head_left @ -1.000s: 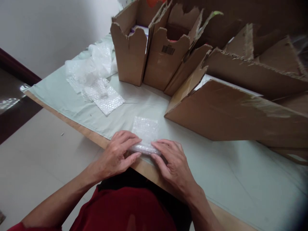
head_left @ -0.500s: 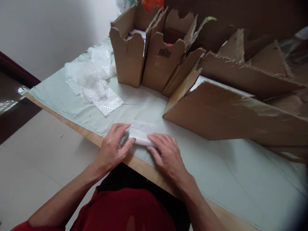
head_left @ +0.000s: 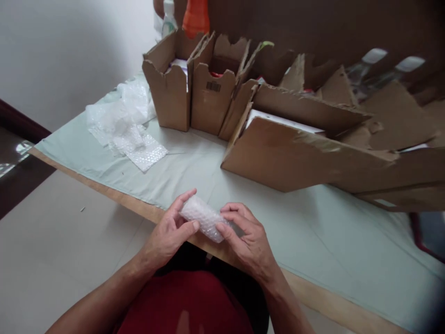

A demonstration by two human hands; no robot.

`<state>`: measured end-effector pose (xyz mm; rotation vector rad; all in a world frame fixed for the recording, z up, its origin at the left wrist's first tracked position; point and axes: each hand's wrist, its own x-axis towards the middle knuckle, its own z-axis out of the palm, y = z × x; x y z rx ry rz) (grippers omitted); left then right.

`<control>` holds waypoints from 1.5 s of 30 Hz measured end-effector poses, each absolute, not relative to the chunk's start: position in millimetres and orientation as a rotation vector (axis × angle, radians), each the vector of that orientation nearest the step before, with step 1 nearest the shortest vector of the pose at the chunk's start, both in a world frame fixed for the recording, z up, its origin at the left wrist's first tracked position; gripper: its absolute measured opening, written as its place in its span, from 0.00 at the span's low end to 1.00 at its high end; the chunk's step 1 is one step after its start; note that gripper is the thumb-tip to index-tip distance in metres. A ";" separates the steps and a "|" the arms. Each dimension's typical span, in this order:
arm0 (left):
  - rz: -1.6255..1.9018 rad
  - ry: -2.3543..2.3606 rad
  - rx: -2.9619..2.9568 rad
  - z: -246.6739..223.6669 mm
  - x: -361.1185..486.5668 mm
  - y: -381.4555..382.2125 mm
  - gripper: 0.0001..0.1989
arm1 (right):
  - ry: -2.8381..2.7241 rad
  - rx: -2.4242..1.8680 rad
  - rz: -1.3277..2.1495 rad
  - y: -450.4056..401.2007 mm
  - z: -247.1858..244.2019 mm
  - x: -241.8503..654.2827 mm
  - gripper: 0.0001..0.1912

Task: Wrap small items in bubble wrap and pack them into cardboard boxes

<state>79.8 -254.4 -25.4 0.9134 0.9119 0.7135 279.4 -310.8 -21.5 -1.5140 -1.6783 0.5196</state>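
Bubble-wrap roll: apart from cardboard box, which contains white item; pinched at ends by left hand and right hand, thumbs nearside.

To the right of the right grip, the cloth-covered bench lies open, giving a hand a broad, low path. Another open strip runs just beyond both grips, ending ahead and to the right at a large cardboard box. Upright, narrower boxes wall off the space farther ahead. Loose bubble wrap lies in the way ahead and left of the left grip. A bubble-wrapped roll blocks the gap between the grips.
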 end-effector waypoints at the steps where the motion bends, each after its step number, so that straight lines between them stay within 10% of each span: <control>1: 0.698 0.906 0.924 -25.5 80.7 -255.5 0.42 | -1.689 -1.519 0.458 -314.6 -21.4 281.1 0.04; 12: 0.661 0.860 0.775 -33.5 97.8 -263.1 0.37 | -1.650 -1.469 0.625 -333.0 -20.5 284.9 0.05; 18: 0.702 0.962 0.613 -37.4 119.3 -271.2 0.37 | -1.140 -1.478 0.947 -365.3 -44.2 273.5 0.30; 22: 0.660 0.889 0.613 -35.1 133.1 -274.9 0.35 | -0.978 -1.464 0.973 -377.6 -49.6 278.3 0.22; 29: 0.593 0.617 0.891 -24.3 148.4 -246.1 0.27 | -1.175 -1.612 0.573 -370.9 16.3 336.0 0.10; 37: 0.696 0.830 1.250 -26.0 186.0 -167.3 0.17 | -1.077 -1.811 -0.122 -302.3 137.8 454.2 0.19; 45: 0.592 0.810 1.443 -45.6 189.1 -165.0 0.12 | -1.590 -2.867 -0.514 -237.1 172.0 463.5 0.17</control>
